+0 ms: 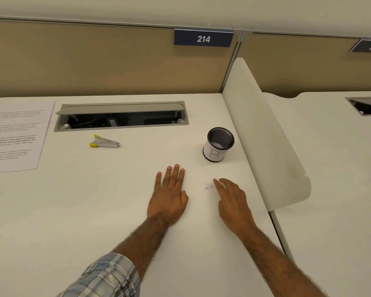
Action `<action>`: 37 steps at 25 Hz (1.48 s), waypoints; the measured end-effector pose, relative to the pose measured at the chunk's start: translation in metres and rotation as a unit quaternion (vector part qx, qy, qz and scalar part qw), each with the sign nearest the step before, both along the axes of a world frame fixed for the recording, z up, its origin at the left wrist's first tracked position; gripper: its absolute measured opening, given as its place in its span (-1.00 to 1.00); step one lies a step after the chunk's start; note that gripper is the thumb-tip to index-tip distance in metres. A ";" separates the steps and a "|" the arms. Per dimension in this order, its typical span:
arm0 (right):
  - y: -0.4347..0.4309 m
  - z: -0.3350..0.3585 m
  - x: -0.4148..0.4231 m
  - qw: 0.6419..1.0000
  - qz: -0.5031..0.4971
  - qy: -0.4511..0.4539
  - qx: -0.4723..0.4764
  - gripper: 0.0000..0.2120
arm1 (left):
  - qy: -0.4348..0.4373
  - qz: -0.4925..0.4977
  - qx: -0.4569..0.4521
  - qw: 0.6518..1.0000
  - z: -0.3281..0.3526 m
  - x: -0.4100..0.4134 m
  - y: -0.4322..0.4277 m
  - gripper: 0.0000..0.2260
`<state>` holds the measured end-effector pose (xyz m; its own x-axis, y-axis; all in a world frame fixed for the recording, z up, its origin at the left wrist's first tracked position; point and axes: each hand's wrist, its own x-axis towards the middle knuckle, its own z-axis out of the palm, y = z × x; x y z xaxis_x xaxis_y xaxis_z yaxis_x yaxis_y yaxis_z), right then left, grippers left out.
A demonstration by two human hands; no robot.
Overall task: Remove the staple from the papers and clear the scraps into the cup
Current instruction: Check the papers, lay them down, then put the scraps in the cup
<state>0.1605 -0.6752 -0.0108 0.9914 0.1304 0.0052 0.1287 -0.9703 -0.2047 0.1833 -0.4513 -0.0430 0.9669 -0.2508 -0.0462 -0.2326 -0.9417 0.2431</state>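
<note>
My left hand [169, 194] lies flat on the white desk [94, 211], fingers straight and together. My right hand [231, 200] rests to its right with fingers extended, its fingertips beside a small pile of paper scraps [208, 186]. A black mesh cup [219, 144] with a white label marked "B" stands upright just beyond the scraps; bits of paper show inside it. The printed papers [15, 136] lie at the far left of the desk. A metal staple remover with yellow tips [104, 142] lies between the papers and the cup.
An open grey cable tray [120, 116] is sunk into the desk behind the staple remover. A white curved divider [266, 133] bounds the desk on the right, close to the cup. A tan partition with a "214" sign [203, 39] stands at the back.
</note>
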 end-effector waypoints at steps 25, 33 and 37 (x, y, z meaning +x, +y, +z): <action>0.024 -0.023 0.001 0.992 -0.049 0.047 -0.107 -0.20 | -0.001 -0.001 0.013 1.000 -0.003 0.001 0.000 -0.37; 0.045 -0.028 -0.057 0.985 -0.147 0.048 -0.070 -0.22 | 0.001 0.004 0.009 1.000 -0.003 0.001 -0.001 -0.38; 0.073 -0.030 -0.075 0.976 -0.186 0.085 -0.071 -0.18 | 0.009 0.000 0.019 1.000 -0.003 0.001 0.000 -0.39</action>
<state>0.0854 -0.6019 -0.0411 0.9553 -0.2517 -0.1552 -0.2624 -0.9635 -0.0527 0.1846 -0.4517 -0.0456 0.9657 -0.2491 -0.0737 -0.2290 -0.9501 0.2117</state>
